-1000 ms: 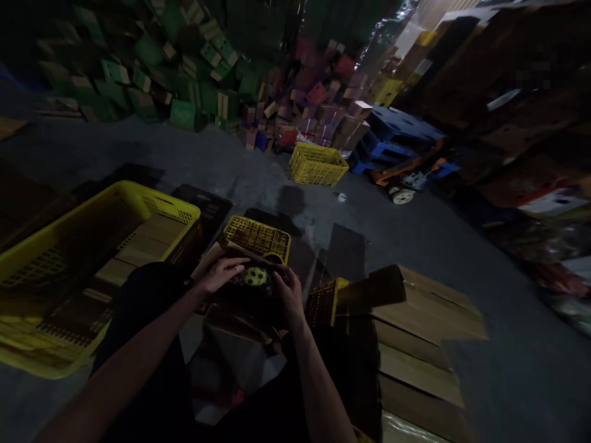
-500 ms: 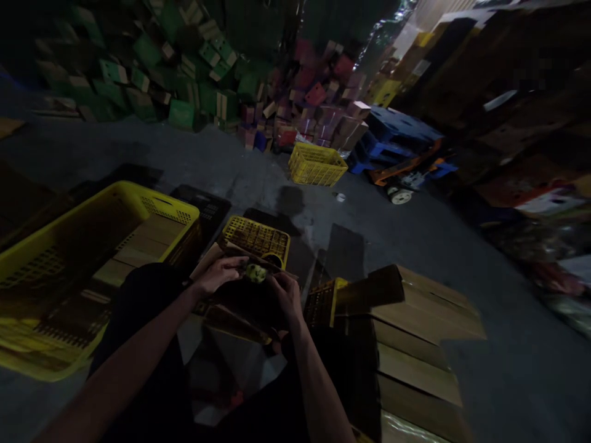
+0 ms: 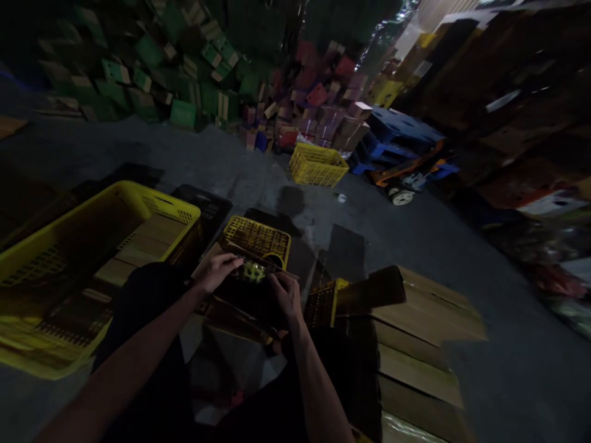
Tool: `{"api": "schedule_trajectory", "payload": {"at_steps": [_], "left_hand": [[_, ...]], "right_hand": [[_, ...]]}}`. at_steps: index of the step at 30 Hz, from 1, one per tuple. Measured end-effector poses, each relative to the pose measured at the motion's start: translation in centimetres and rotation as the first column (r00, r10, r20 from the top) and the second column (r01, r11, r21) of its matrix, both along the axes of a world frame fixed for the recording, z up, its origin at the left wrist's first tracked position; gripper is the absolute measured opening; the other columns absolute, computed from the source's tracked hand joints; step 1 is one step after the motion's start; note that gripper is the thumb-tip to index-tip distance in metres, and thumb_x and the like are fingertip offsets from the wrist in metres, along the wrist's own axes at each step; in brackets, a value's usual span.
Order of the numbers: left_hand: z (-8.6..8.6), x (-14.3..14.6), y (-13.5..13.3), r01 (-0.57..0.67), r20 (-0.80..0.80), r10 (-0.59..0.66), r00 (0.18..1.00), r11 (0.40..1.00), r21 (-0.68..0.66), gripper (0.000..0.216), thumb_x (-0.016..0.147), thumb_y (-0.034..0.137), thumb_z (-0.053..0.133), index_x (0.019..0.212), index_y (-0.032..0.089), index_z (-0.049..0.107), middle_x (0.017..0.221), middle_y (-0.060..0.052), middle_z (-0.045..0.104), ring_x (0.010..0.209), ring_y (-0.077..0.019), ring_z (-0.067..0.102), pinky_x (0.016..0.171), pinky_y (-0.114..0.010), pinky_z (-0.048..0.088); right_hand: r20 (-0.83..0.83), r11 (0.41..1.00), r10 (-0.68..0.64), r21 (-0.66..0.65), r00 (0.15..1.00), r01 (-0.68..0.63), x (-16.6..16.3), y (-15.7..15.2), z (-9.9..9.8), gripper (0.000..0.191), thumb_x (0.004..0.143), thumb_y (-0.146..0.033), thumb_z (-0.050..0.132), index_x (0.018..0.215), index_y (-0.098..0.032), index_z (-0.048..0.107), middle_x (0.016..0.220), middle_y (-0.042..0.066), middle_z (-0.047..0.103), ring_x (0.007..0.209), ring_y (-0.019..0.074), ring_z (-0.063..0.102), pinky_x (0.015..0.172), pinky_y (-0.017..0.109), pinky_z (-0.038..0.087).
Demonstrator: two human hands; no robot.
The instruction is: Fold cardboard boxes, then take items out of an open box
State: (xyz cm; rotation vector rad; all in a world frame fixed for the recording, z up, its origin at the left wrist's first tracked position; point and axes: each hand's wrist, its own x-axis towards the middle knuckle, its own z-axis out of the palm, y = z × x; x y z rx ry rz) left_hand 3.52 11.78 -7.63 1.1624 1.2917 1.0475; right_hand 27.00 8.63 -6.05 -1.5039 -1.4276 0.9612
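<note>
Between my two hands is a small shiny packet (image 3: 253,272) with a yellow-green and dark pattern; what it contains is too dark to make out. My left hand (image 3: 219,271) pinches its left end, thumb and fingers together. At the right end, the bent fingers of my right hand (image 3: 286,289) close on its edge. Both hands are over an open cardboard box (image 3: 207,258), whose dark inside hides what it holds. This box rests on a yellow crate (image 3: 258,237) in front of my knees.
To the left stands a large yellow crate (image 3: 175,209) with cardboard boxes (image 3: 145,237) inside. Several flattened cartons (image 3: 415,344) are stacked at my right. Farther off are another yellow crate (image 3: 318,166), blue pallets (image 3: 401,132), a pallet jack (image 3: 406,184) and heaped green boxes (image 3: 182,114).
My left hand has shifted slightly left and its fingers have drawn together. The packet now looks wider and flatter between the hands. My right hand has barely moved.
</note>
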Motion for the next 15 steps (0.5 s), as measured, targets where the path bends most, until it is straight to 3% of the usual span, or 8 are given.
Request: {"api": "schedule_trajectory", "payload": {"at_steps": [3,7,12,15], "left_hand": [[0.3,0.0,0.0,-0.040,-0.099,0.041,0.994,0.999,0.014,0.041,0.078,0.060,0.066,0.083,0.020,0.073,0.061,0.003,0.062,0.059,-0.0144,0.057,0.055,-0.023,0.042],[0.2,-0.1,0.0,-0.012,-0.093,0.009,0.996,1.000,-0.026,0.043,0.077,0.061,0.067,0.086,0.019,0.072,0.061,0.004,0.059,0.056,-0.0132,0.054,0.052,-0.023,0.038],[-0.7,-0.4,0.0,0.059,-0.078,-0.064,0.995,0.996,-0.074,0.046,0.076,0.062,0.068,0.092,0.018,0.072,0.062,0.004,0.060,0.057,-0.0133,0.055,0.053,-0.022,0.038],[-1.4,-0.4,0.1,0.023,-0.066,-0.030,0.997,0.994,-0.106,0.051,0.074,0.063,0.070,0.096,0.018,0.072,0.076,-0.001,0.069,0.067,-0.0167,0.063,0.058,-0.023,0.044]], "right_hand": [[-0.058,1.000,-0.021,0.001,0.998,0.022,-0.2,0.2,0.3,0.028,0.077,-0.051,0.072,0.070,-0.024,0.076,0.067,0.000,0.067,0.074,0.0214,0.059,0.071,0.029,0.044],[-0.151,1.000,0.001,0.014,0.989,0.001,-0.2,0.4,0.7,0.025,0.075,-0.049,0.075,0.078,-0.025,0.076,0.081,0.001,0.072,0.085,0.0234,0.061,0.080,0.031,0.046],[-0.285,0.997,0.030,-0.063,0.958,-0.050,-0.2,0.0,0.6,0.027,0.075,-0.048,0.077,0.082,-0.024,0.070,0.081,0.000,0.069,0.078,0.0185,0.058,0.072,0.026,0.045],[-0.326,0.997,0.008,-0.070,0.945,-0.032,-0.1,-0.1,0.1,0.027,0.073,-0.047,0.079,0.077,-0.024,0.068,0.079,-0.001,0.067,0.076,0.0165,0.057,0.070,0.024,0.043]]}}
